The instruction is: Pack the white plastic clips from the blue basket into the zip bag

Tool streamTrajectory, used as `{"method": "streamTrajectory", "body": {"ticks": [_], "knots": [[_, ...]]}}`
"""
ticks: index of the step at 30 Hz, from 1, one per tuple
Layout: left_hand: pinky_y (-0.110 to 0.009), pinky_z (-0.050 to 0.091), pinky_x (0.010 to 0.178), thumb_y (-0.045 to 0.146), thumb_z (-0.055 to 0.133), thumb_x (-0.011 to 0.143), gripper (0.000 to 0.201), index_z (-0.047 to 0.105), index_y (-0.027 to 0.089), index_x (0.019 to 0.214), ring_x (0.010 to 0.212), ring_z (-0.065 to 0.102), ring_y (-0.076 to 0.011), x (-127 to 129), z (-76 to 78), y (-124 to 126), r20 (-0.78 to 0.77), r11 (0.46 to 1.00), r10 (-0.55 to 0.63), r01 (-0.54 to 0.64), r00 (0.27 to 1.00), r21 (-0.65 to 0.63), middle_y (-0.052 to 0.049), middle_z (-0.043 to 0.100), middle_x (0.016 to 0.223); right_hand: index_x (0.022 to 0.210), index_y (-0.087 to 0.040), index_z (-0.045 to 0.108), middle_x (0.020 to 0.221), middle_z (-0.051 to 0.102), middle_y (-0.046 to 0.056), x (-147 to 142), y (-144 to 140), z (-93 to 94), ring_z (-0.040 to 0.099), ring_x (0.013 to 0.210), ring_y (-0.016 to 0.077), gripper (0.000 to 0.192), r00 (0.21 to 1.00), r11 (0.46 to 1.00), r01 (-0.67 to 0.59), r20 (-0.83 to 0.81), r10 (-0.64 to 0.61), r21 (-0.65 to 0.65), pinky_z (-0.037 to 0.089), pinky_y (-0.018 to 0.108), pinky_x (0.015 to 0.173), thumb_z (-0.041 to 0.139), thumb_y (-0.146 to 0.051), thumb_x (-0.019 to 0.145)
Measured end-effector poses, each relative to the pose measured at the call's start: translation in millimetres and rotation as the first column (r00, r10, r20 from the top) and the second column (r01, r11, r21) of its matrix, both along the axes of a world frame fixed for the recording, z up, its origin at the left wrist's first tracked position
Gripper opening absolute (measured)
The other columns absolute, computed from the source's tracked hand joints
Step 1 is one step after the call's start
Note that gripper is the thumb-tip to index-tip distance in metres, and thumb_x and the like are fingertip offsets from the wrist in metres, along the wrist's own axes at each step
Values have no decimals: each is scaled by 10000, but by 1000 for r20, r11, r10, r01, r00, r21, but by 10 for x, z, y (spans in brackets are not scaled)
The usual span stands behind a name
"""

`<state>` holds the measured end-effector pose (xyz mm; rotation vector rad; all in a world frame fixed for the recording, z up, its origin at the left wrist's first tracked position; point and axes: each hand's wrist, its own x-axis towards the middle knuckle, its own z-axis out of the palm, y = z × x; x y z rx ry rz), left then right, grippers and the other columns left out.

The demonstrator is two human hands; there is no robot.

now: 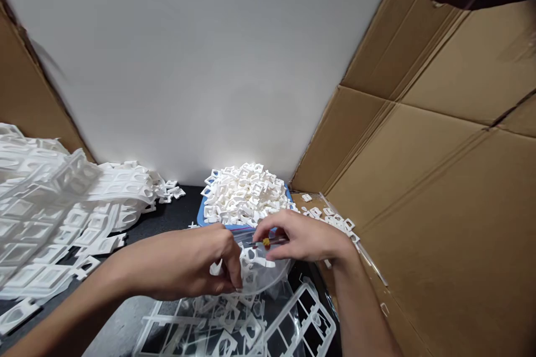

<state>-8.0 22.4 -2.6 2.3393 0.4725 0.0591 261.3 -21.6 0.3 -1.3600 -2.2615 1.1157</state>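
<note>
A workshop, seemingly (cardboard panels [422,162], heaped parts [247,192]).

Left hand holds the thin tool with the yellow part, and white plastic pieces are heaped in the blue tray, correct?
Wrong hand: the head view shows the right hand holding the thin tool. White plastic pieces are heaped in the blue tray, as you said.

The bit [239,290] that the left hand [211,262] pinches is too small to tell, the right hand [299,234] hides part of a thin tool [266,242], white pieces [247,192] cover most of the blue tray [200,215], and the picture's edges cut off the white sheets [36,228] and both arms [96,284].
</note>
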Motion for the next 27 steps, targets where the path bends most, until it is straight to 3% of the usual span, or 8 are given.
{"method": "streamTrajectory", "body": {"ticks": [2, 4, 6, 9, 13, 17, 22, 27], "knots": [[-303, 528, 769, 160, 738, 896, 209, 867, 276, 1014, 949, 778, -217, 12, 14, -3, -20, 1000, -21, 21, 1000, -3, -29, 839, 1074, 1101, -249, 801, 1027, 780, 1, 23, 25, -26, 678, 896, 165, 261, 998, 999, 50, -30, -50, 11, 519, 264, 780, 779, -158, 858], [-294, 526, 767, 131, 733, 895, 243, 874, 280, 1026, 948, 774, -210, 25, 25, -3, -26, 999, -42, 42, 999, -10, -22, 841, 1055, 1095, -242, 793, 1063, 783, 17, 67, 74, -70, 693, 951, 183, 214, 979, 975, 191, -87, -182, 114, 524, 277, 801, 760, -196, 888], [-280, 521, 737, 109, 737, 885, 255, 879, 265, 1029, 938, 775, -209, 37, 28, -4, -1, 999, -53, 53, 999, 1, -29, 844, 1039, 1071, -224, 786, 1076, 784, 38, 100, 148, -135, 699, 984, 206, 156, 929, 890, 366, -155, -335, 271, 521, 302, 824, 729, -260, 930], [-259, 508, 702, 89, 763, 862, 249, 882, 249, 1011, 910, 779, -200, 48, 25, -6, 37, 998, -65, 64, 997, 29, -26, 848, 1001, 1153, -220, 766, 1001, 765, 38, 79, 276, -264, 687, 841, 204, 243, 812, 699, 582, -252, -526, 415, 507, 320, 755, 691, -355, 965], [-250, 516, 705, 74, 767, 856, 247, 884, 239, 999, 886, 784, -195, 56, 36, -8, 49, 997, -75, 73, 996, 29, -21, 852, 967, 1385, -275, 687, 1156, 742, 56, -83, 400, -444, 706, 996, 253, 453, 781, 616, 603, -217, -586, 506, 522, 372, 892, 719, -381, 946], [-250, 516, 677, 46, 765, 841, 275, 884, 232, 1006, 875, 791, -196, 65, 39, -5, 51, 996, -87, 85, 995, 28, -27, 855, 980, 1293, -231, 718, 1212, 689, 123, -223, 472, -574, 693, 1091, 305, 373, 711, 521, 635, -168, -683, 570, 506, 432, 973, 660, -418, 976], [-251, 512, 659, 44, 777, 838, 279, 882, 239, 1008, 852, 799, -188, 61, 26, 9, 62, 996, -82, 79, 995, 42, -21, 858, 976, 1126, -202, 699, 1128, 730, 95, -123, 526, -622, 697, 1027, 284, 295, 718, 536, 674, -280, -637, 509, 510, 391, 928, 714, -388, 899], [-250, 512, 667, 50, 769, 846, 267, 881, 230, 1009, 856, 806, -187, 47, 40, 26, 58, 996, -77, 73, 995, 58, -15, 859, 963, 978, -182, 715, 967, 751, 59, 23, 456, -469, 668, 867, 229, 207, 694, 555, 719, -392, -604, 418, 475, 316, 754, 718, -359, 871]]}}
